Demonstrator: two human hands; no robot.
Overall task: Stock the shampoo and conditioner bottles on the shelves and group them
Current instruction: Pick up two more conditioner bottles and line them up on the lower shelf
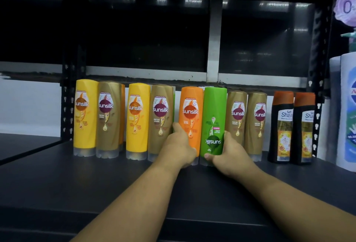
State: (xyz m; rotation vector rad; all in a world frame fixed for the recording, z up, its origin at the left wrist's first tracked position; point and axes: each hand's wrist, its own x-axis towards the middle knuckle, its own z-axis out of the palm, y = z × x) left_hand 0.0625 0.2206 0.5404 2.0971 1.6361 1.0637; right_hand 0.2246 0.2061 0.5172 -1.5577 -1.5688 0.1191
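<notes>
A row of Sunsilk bottles stands along the back of a dark shelf (pixel 96 180). My left hand (pixel 178 147) grips the lower part of an orange bottle (pixel 190 110) in the middle. Right beside it, my right hand (pixel 229 151) holds a green bottle (pixel 213 118) near its base; its label reads upside down. To the left stand two yellow bottles (pixel 84 116) (pixel 137 120) alternating with two gold ones (pixel 108 118) (pixel 161 120). Two more gold bottles (pixel 236 118) (pixel 257 122) stand right of the green one, with two black bottles with orange caps (pixel 282 126) (pixel 303 128) beyond them.
Black perforated uprights (pixel 67 95) (pixel 317 91) frame the shelf bay. More bottles hide behind the front row. A large white and blue container (pixel 346 110) stands at the far right edge. The shelf above is dark.
</notes>
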